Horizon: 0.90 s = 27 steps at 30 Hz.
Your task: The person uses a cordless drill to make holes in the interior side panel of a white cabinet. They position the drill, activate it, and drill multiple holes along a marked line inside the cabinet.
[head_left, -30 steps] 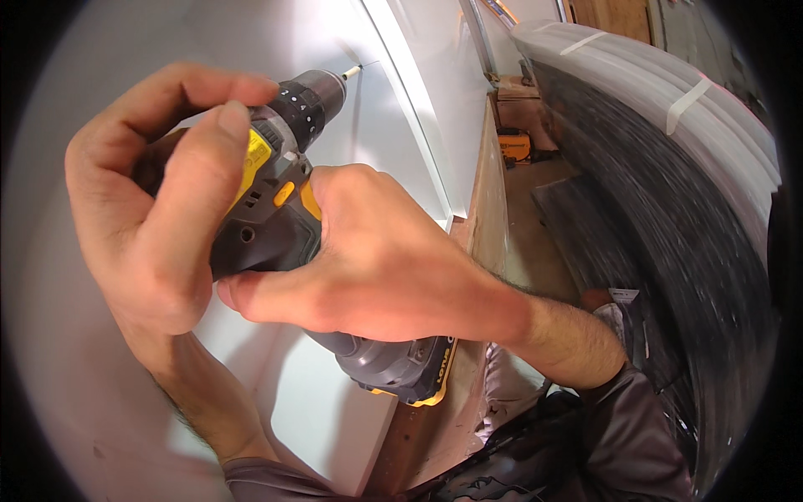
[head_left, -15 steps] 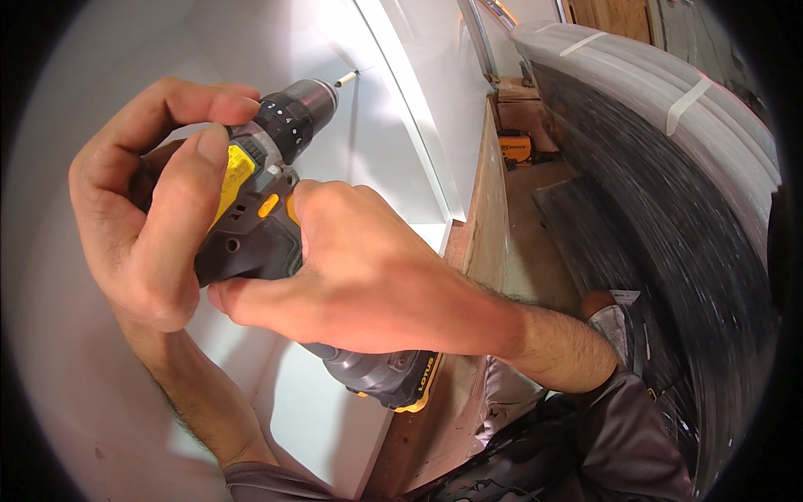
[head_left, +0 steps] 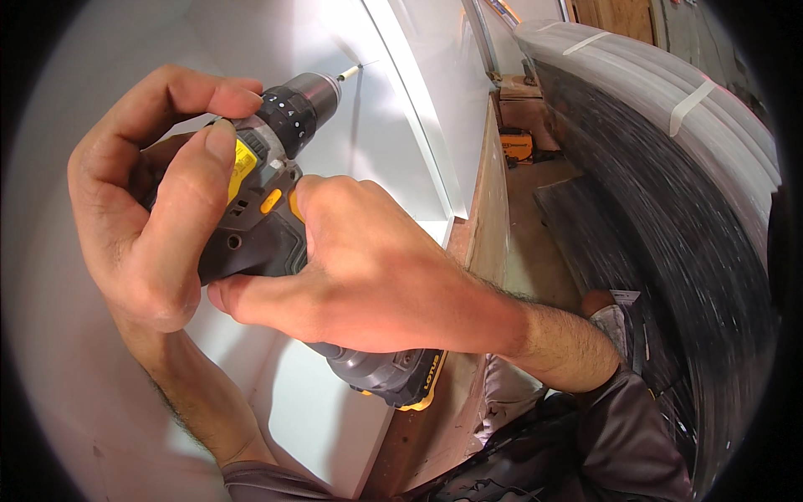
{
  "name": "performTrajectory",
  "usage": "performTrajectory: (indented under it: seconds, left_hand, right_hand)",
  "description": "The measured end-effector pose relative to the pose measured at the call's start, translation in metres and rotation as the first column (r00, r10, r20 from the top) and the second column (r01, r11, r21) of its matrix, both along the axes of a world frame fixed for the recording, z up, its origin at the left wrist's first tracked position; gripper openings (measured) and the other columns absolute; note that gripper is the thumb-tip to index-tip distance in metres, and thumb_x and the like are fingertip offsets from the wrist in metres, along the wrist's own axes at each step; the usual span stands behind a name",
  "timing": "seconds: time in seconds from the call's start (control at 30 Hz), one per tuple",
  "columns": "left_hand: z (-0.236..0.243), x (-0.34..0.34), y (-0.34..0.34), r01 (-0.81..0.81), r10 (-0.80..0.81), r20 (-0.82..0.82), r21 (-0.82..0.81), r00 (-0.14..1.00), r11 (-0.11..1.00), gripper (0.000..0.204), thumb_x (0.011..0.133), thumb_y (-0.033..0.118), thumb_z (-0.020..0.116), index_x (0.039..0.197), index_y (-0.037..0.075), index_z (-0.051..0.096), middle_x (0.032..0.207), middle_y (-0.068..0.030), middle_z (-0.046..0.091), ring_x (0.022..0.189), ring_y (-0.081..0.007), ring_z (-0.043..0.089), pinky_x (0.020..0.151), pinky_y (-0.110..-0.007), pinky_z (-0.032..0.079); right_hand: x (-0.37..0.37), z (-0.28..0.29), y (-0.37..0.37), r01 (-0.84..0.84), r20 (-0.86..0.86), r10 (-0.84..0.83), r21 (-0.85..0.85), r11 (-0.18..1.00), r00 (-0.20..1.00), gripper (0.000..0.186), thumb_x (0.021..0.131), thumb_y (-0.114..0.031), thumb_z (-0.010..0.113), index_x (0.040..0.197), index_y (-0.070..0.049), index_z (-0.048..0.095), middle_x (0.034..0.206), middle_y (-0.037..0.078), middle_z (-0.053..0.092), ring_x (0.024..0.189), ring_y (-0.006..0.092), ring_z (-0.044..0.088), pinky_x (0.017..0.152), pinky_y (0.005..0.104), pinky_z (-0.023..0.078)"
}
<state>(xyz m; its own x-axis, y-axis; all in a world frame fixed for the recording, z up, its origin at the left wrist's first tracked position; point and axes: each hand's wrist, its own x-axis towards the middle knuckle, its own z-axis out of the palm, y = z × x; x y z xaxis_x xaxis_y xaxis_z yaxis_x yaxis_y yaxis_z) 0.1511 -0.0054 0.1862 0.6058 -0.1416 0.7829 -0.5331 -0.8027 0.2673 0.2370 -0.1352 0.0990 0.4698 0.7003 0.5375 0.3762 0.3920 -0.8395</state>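
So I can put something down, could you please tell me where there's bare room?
The brown floor strip looks bare between the tan wooden panel and curved black wrapped stack, as does the smooth white panel beside the left forearm. It's crowded around the black-and-yellow drill, held by right hand and left hand.

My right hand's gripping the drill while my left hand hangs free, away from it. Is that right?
Not quite: your left hand isn't hanging free. The head view shows it wrapped around the body of the drill, while your right hand grips it.
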Motion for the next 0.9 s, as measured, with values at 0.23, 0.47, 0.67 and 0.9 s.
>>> performTrajectory:
  seconds: [0.23, 0.47, 0.67, 0.9]
  left_hand:
    - [-0.002, 0.000, -0.001, 0.014, -0.014, 0.015, -0.008, 1.000, 1.000, 0.027, 0.090, 0.007, 0.060, 0.107, -0.011, 0.068, 0.108, -0.0168, 0.074, 0.086, -0.0188, 0.072, 0.078, -0.029, 0.056]
    - [0.000, -0.002, 0.001, 0.001, -0.001, -0.023, -0.004, 1.000, 1.000, 0.027, 0.090, 0.008, 0.061, 0.107, -0.011, 0.068, 0.108, -0.0166, 0.074, 0.084, -0.0184, 0.072, 0.076, -0.028, 0.056]
    - [-0.003, 0.003, -0.002, 0.021, -0.021, -0.008, -0.028, 1.000, 0.999, 0.027, 0.090, 0.008, 0.061, 0.107, -0.011, 0.069, 0.107, -0.0168, 0.074, 0.083, -0.0179, 0.072, 0.075, -0.028, 0.056]
    - [0.000, 0.000, 0.001, 0.008, -0.008, -0.031, -0.019, 0.999, 1.000, 0.027, 0.090, 0.009, 0.061, 0.107, -0.011, 0.068, 0.107, -0.0173, 0.074, 0.082, -0.0169, 0.071, 0.075, -0.027, 0.055]
  right_hand:
    - [-0.001, -0.002, 0.001, 0.010, 0.010, -0.010, 0.038, 0.999, 1.000, 0.036, 0.081, -0.024, 0.079, 0.075, 0.008, 0.065, 0.058, 0.017, 0.064, 0.053, 0.0303, 0.067, 0.054, 0.0435, 0.053]
    - [0.001, -0.001, 0.001, 0.015, 0.080, -0.016, 0.024, 1.000, 0.997, 0.032, 0.083, -0.024, 0.079, 0.072, 0.003, 0.066, 0.056, 0.015, 0.059, 0.049, 0.0312, 0.062, 0.051, 0.0444, 0.050]
    - [0.007, -0.025, 0.014, 0.081, 0.347, -0.188, 0.300, 0.950, 0.919, 0.010, 0.083, -0.019, 0.082, 0.077, -0.013, 0.075, 0.060, 0.009, 0.054, 0.050, 0.0300, 0.059, 0.045, 0.0430, 0.044]
    - [0.005, -0.023, 0.013, 0.040, 0.303, -0.123, 0.266, 0.963, 0.945, 0.004, 0.082, -0.018, 0.083, 0.082, -0.017, 0.078, 0.064, 0.009, 0.055, 0.052, 0.0302, 0.060, 0.044, 0.0430, 0.043]
